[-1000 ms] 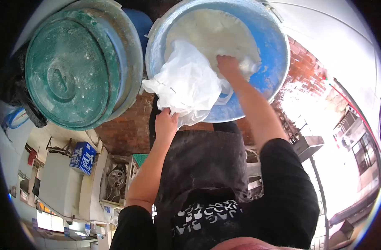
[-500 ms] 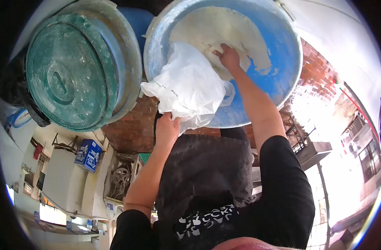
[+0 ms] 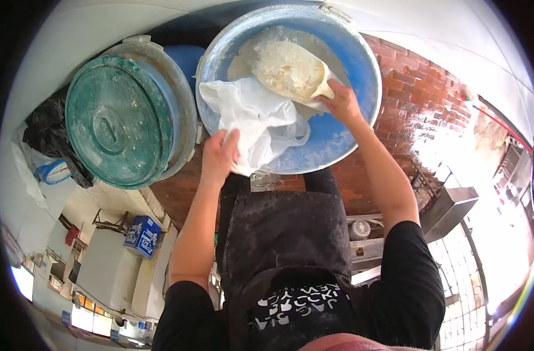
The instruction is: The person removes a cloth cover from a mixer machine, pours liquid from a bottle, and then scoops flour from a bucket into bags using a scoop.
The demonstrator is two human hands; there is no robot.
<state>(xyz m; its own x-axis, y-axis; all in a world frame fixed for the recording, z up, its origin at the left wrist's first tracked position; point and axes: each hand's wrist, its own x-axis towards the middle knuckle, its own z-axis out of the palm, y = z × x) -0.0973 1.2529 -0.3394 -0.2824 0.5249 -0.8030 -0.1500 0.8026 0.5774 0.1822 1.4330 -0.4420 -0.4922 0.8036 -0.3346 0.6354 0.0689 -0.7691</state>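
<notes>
A large blue tub (image 3: 360,76) has pale powder (image 3: 320,42) in its bottom. My right hand (image 3: 341,103) grips the handle end of a cream scoop (image 3: 290,69), which is heaped with the powder and raised inside the tub. My left hand (image 3: 222,153) pinches the edge of a white plastic bag (image 3: 252,117). The bag hangs over the tub's near left rim, beside the scoop. Some of the bag lies behind my left fingers.
A second tub with a dusty green lid (image 3: 119,123) stands at the left, a black bag (image 3: 50,131) beyond it. A blue box (image 3: 143,236) sits at the lower left. Brick floor (image 3: 404,88) shows at the right, near a metal ledge (image 3: 451,213).
My right hand has come up from the powder and now holds the loaded scoop. My left hand has raised and gathered the bag's near edge. The view has shifted.
</notes>
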